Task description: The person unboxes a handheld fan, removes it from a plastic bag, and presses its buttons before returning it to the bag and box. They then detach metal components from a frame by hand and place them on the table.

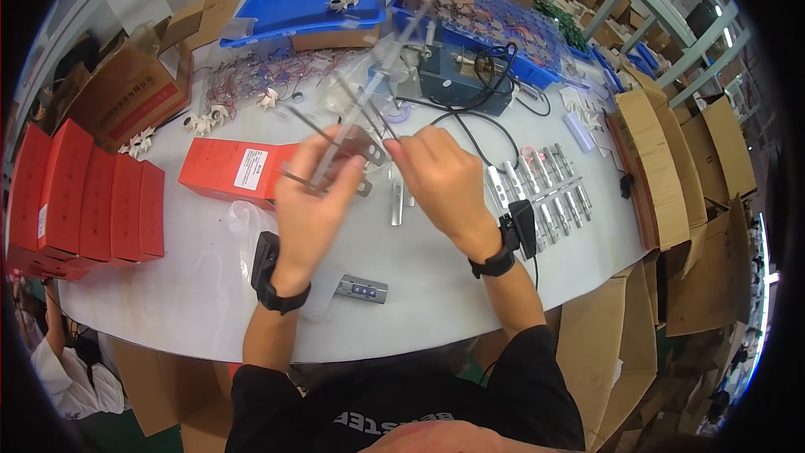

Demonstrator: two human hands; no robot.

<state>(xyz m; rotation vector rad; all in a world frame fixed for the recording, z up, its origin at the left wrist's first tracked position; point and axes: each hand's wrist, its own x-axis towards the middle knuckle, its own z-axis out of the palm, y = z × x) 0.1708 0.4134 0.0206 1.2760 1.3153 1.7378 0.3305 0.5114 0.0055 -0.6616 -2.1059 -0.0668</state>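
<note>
Over the middle of the white table, my left hand (314,197) is closed round a metal bracket with long thin rods (362,144), its plate pierced by round holes. The rods fan up and away and are smeared by motion. My right hand (438,176) is closed in a pinch at the lower end of a dark thin rod (381,122) beside the bracket; whether that rod is joined to it, I cannot tell. Beneath, between my hands, lies a silver metal piece (397,203). A grey device with a small lit panel (364,288) rests nearer me.
Left of my hands lies a red box (220,169); more red boxes (80,193) stand at the far left. Rows of silver cylindrical parts (549,193) lie at right. Behind are wired parts (260,75), a blue tray (293,8) and a cabled machine (457,80). Cartons (650,176) flank the table.
</note>
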